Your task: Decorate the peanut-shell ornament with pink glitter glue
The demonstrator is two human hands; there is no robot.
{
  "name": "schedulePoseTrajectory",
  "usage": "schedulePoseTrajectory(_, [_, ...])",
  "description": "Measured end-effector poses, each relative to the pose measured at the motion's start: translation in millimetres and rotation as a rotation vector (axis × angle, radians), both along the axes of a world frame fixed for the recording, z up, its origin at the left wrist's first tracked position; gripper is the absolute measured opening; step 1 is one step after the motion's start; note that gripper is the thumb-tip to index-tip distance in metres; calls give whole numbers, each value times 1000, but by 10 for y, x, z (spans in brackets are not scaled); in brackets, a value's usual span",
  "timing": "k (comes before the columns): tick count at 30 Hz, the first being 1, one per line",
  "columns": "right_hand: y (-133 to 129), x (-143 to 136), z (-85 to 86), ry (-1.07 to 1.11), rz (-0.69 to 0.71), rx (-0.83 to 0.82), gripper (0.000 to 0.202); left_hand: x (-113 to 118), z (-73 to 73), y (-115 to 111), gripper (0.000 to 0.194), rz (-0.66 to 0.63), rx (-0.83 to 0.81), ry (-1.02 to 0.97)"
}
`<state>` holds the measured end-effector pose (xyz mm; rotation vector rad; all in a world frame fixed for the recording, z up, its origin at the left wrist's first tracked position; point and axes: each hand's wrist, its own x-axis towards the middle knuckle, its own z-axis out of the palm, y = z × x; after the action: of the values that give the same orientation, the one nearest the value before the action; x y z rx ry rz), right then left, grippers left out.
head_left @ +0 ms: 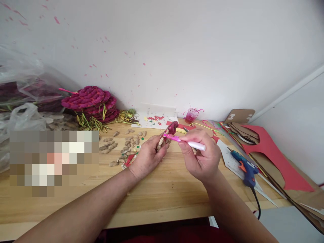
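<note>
Above the middle of the wooden table, my left hand grips a tilted peanut piece. Part of the piece is coloured dark magenta at its upper end, and the peanuts lower down are still tan. My right hand is closed around a white-handled brush. The brush's pink end touches or nearly touches the peanuts. Behind my hands, a clear cup of pink paint stands by the wall. Loose peanuts lie left of my left hand.
Stacked magenta peanut discs with yellow-green strings stand at the back left, beside plastic bags. A blue glue gun with its cord lies right of my right hand. Red paper and cardboard pieces lie farther right. A blurred patch hides the left side.
</note>
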<state>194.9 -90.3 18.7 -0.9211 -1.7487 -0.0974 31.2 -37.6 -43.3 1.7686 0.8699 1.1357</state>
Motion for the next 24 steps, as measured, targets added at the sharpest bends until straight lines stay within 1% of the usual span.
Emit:
schedulePoseTrajectory(5, [8, 17, 6, -31, 1, 27, 26, -10, 6, 11, 24, -2, 32, 5])
schedulePoseTrajectory(9, [6, 8, 17, -64, 26, 25, 26, -13, 10, 19, 20, 15, 43, 14])
schedulePoseTrajectory(14, [12, 5, 15, -68, 2, 57, 26, -14, -2, 31, 16, 13, 40, 4])
schedulePoseTrajectory(16, [17, 10, 13, -82, 12, 65, 25, -14, -13, 35, 13, 14, 43, 12])
schedulePoseTrajectory(19, [23, 17, 15, -88, 18, 87, 23, -17, -30, 40, 7, 11, 124, 81])
schedulePoseTrajectory(21, [25, 16, 19, -86, 10, 97, 21, -20, -38, 41, 8, 3, 180, 125])
schedulePoseTrajectory(24, [24, 10, 24, -102, 31, 82, 19, -22, -46, 42, 10, 7, 219, 144])
